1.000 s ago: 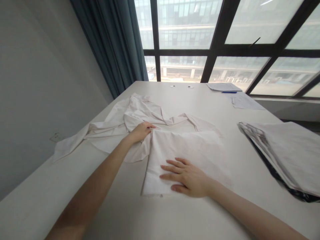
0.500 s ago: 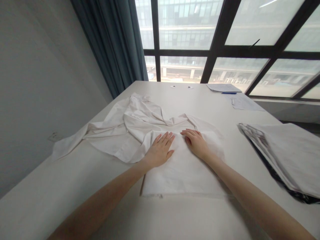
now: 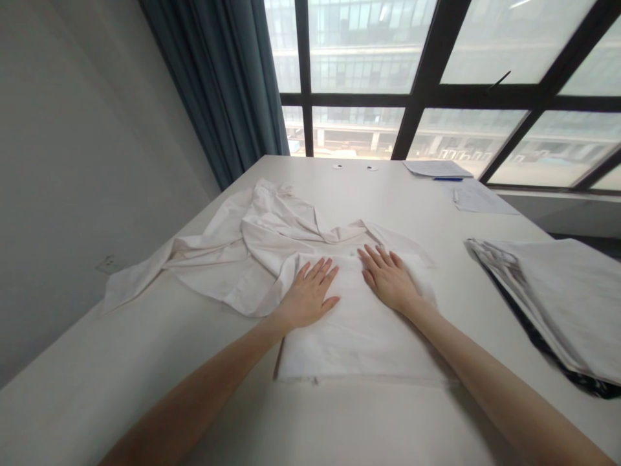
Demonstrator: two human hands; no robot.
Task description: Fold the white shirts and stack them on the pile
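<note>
A white cloth garment [image 3: 272, 226] lies crumpled across the table, one long narrow part stretching toward the left edge. Nearer to me is a flat, smooth white fabric piece [image 3: 359, 349] with a straight front edge, a few loose threads showing there. My left hand [image 3: 310, 294] rests flat on its left upper part, fingers apart, beside the garment's folds. On the right upper part lies my right hand [image 3: 391, 278], also flat with spread fingers. Neither hand grips anything. Whether the flat piece joins the crumpled garment I cannot tell.
A stack of folded white and dark cloth [image 3: 553, 291] sits on the table's right side. Papers [image 3: 436, 169] and a blue pen [image 3: 447, 179] lie at the far right. The white table [image 3: 339, 430] meets a grey wall [image 3: 97, 162] on the left, with a blue curtain [image 3: 218, 84] behind.
My right hand has flattened and spread its fingers, where before they were bent and closer together. My left hand stays in place. The view has shifted slightly.
</note>
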